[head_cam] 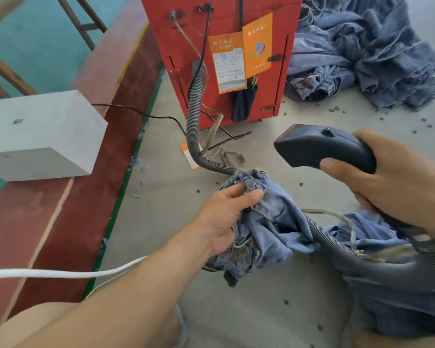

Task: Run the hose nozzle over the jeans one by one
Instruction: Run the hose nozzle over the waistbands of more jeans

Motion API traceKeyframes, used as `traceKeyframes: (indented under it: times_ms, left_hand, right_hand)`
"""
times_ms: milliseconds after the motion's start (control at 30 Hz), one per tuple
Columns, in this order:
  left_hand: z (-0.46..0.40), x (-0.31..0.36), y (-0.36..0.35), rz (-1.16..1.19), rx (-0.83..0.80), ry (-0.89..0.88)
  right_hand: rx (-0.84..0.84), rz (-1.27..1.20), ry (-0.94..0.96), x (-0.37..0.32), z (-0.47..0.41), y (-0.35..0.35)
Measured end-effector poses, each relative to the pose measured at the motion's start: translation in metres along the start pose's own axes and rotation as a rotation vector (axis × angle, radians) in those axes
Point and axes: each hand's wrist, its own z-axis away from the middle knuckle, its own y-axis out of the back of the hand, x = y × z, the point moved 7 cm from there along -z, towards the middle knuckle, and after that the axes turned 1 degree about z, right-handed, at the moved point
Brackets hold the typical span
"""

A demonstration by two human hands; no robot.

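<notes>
My left hand point(224, 217) grips a bunched pair of light blue jeans point(269, 229) by the waistband, held just above the grey floor. My right hand point(397, 182) holds the black hose nozzle point(319, 146) by its handle, up and to the right of the jeans, with its flat head pointing left and not touching the denim. The grey ribbed hose point(337, 247) runs from the nozzle under my right hand, across the jeans, and up to the red machine point(221, 56). More jeans point(412, 302) lie beneath my right arm.
A heap of blue jeans point(362, 51) lies at the back right beside the red machine. A white box point(40, 136) sits on a red ledge at the left. A white cord point(60, 273) crosses my left forearm. Denim scraps dot the floor.
</notes>
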Motion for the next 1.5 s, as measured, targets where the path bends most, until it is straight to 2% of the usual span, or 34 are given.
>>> traceKeyframes:
  times_ms: [67,133,200,267,333,400,533,700,900,1067,1267,1500]
  left_hand:
    - [-0.007,0.001,0.01,-0.045,0.162,-0.077]
    - [-0.01,0.004,0.013,-0.067,0.226,-0.131]
    - [-0.01,0.007,0.007,-0.1,0.177,-0.163]
    - [-0.011,0.011,-0.005,-0.087,0.039,-0.164]
    - [-0.009,0.013,-0.02,-0.004,-0.123,-0.141]
    - [-0.007,0.014,-0.028,0.089,-0.188,-0.113]
    - [-0.007,0.012,-0.031,0.176,-0.14,-0.124]
    - [-0.014,0.007,-0.018,0.1,0.043,-0.143]
    - [-0.019,0.002,-0.024,0.017,-0.043,-0.191]
    - [-0.019,0.005,-0.026,0.002,-0.089,-0.201]
    - [-0.025,0.005,-0.018,-0.016,0.042,-0.204]
    - [-0.024,0.002,-0.015,-0.059,0.1,-0.194]
  right_hand:
    - [-0.016,0.059,0.018,-0.002,0.007,-0.001]
    - [-0.012,0.154,0.026,-0.002,0.012,-0.005]
    - [-0.021,0.215,0.007,0.0,0.016,-0.01]
    - [-0.04,0.23,-0.018,-0.001,0.018,-0.012]
    - [-0.057,0.219,-0.033,-0.005,0.018,-0.012]
    - [-0.068,0.219,-0.027,-0.011,0.019,-0.012]
    - [-0.054,0.244,0.022,-0.024,0.02,-0.012]
    - [0.043,0.306,0.038,-0.021,0.019,0.0]
    - [-0.06,0.333,0.002,-0.013,0.001,-0.024]
    - [0.032,0.338,-0.005,-0.006,-0.007,-0.005]
    - [0.058,0.51,0.153,-0.007,0.018,-0.026]
    - [0.034,0.537,0.045,-0.005,0.001,-0.026]
